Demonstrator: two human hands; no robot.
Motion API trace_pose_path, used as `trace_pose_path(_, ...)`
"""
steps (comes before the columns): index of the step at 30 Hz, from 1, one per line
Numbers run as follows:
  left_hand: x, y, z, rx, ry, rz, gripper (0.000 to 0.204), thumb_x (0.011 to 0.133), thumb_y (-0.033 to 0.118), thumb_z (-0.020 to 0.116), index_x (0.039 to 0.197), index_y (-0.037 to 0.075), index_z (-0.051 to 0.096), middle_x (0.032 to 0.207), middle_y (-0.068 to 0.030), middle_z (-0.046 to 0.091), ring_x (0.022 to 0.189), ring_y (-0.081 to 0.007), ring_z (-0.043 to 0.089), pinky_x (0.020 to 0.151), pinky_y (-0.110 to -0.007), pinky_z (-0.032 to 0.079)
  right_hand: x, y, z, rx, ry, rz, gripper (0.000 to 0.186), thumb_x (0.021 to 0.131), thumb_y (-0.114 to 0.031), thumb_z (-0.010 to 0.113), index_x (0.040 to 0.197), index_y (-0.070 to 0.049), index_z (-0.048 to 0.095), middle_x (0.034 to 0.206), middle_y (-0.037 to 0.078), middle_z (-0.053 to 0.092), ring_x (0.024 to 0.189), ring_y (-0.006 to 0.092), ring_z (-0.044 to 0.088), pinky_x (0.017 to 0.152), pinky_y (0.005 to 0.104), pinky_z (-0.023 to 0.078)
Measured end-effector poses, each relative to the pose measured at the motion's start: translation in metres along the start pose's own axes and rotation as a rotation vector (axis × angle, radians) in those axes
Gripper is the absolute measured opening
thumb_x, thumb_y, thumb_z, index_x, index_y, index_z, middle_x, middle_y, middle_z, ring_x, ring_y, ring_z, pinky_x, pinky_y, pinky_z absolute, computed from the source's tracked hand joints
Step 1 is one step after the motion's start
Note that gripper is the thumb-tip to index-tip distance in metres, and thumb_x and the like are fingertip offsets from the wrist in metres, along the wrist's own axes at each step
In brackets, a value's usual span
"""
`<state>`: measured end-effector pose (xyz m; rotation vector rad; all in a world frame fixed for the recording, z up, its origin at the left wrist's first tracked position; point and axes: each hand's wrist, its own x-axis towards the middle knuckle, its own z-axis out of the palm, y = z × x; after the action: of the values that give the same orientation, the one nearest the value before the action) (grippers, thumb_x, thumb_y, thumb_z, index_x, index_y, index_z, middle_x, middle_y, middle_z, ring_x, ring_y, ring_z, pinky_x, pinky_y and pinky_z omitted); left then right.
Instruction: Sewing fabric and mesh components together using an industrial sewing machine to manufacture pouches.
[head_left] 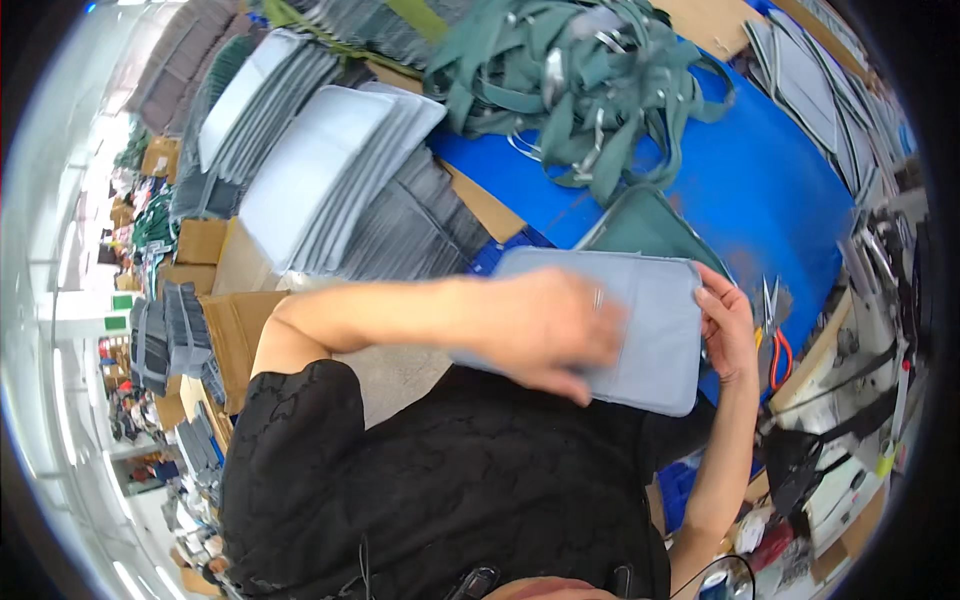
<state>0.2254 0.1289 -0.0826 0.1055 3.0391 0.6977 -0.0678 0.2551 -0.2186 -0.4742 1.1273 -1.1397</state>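
Observation:
A light grey rounded rectangular fabric panel [655, 360] lies in front of me. My right hand [727, 320] grips its right edge with thumb and fingers. My left hand [550, 330], blurred by motion, is over the panel's face, fingers loosely apart; whether it touches the surface is unclear. A dark green panel [645, 220] is partly hidden behind the grey one. Just right of my right hand, scissors with orange and black handles [783, 360] lie at the edge of the blue mat [790, 200].
Tangled green straps with metal clips [590, 95] cover the mat's back. Pale panel stacks [310, 180], grey piles [400, 225] and cardboard boxes [235, 340] crowd the left. More panels [800, 85] stand at back right, with machinery and clutter [870, 300] along the right.

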Motion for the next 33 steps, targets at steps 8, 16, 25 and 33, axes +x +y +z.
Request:
trace_pose_path(8,0.005,-0.169,0.061,-0.630,0.041,-0.683,0.033,0.100,0.031,0.070,0.109,-0.001,0.071,0.095,-0.0045,0.072,0.093,-0.0121,0.066,0.083,-0.028,0.053,-0.059,-0.013,-0.011,-0.103,0.030,-0.121,0.056,0.086,-0.004,0.068,0.141,0.001,0.058,0.117,0.003,0.070,0.106,0.0113,0.064,0.093,0.0254,0.048)
trace_pose_path(16,0.075,-0.152,0.026,-1.272,-0.056,-0.823,0.031,0.090,0.033,0.083,0.097,0.004,0.075,0.082,-0.0013,0.071,0.072,-0.0092,0.067,0.065,-0.023,0.052,-0.030,-0.033,-0.019,-0.513,0.025,-0.065,0.027,0.096,-0.026,0.071,0.108,-0.001,0.068,0.098,-0.001,0.067,0.092,0.0088,0.060,0.083,0.0256,0.047)
trace_pose_path(25,0.087,-0.174,0.046,-0.575,0.000,-0.403,0.027,0.098,0.028,0.071,0.096,0.002,0.079,0.102,-0.0049,0.073,0.097,-0.0197,0.067,0.082,-0.030,0.052,0.001,-0.028,-0.018,-0.989,0.209,-0.226,0.028,0.092,-0.033,0.077,0.084,-0.006,0.079,0.082,0.003,0.069,0.071,0.0200,0.062,0.066,0.0350,0.049)
trace_pose_path(33,0.104,-0.181,0.049,0.046,0.145,-0.278,0.018,0.092,0.022,0.074,0.096,0.006,0.081,0.108,-0.0039,0.076,0.096,-0.0247,0.064,0.083,-0.037,0.054,0.028,-0.010,-0.034,-1.157,0.380,-0.476,0.025,0.090,-0.030,0.077,0.096,-0.007,0.082,0.109,0.010,0.075,0.094,0.0293,0.070,0.082,0.0399,0.055)
